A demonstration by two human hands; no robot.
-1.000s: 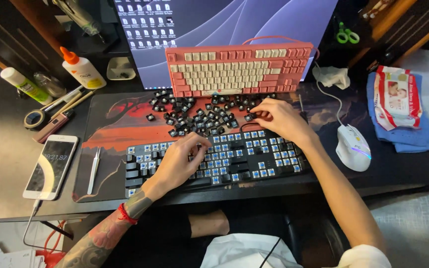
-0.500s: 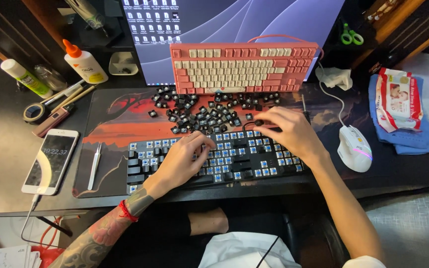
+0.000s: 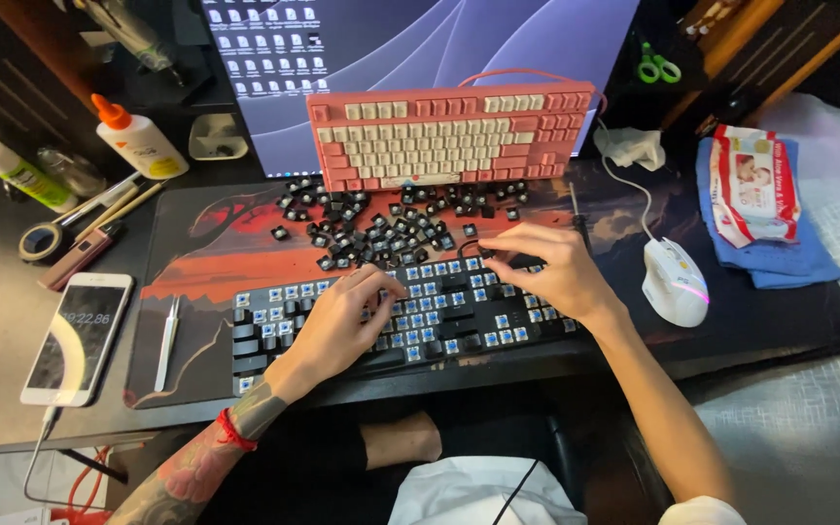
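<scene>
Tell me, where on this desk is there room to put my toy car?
Bare mat lies between the tweezers and the black keyboard, and between that keyboard and the mouse. The loose keycaps crowd the strip before the pink keyboard.

The monitor (image 3: pixel 420 58) is glowing brightly at the table's (image 3: pixel 12 292) far edge, lighting the middle evenly. The far corners are falling into shadow. Focus is holding sharp; wide-angle distortion is bending the edges.

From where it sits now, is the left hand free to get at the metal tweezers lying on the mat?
Probably yes. The left hand rests on the black keyboard, and the tweezers lie to its left on the desk mat with nothing between.
</scene>
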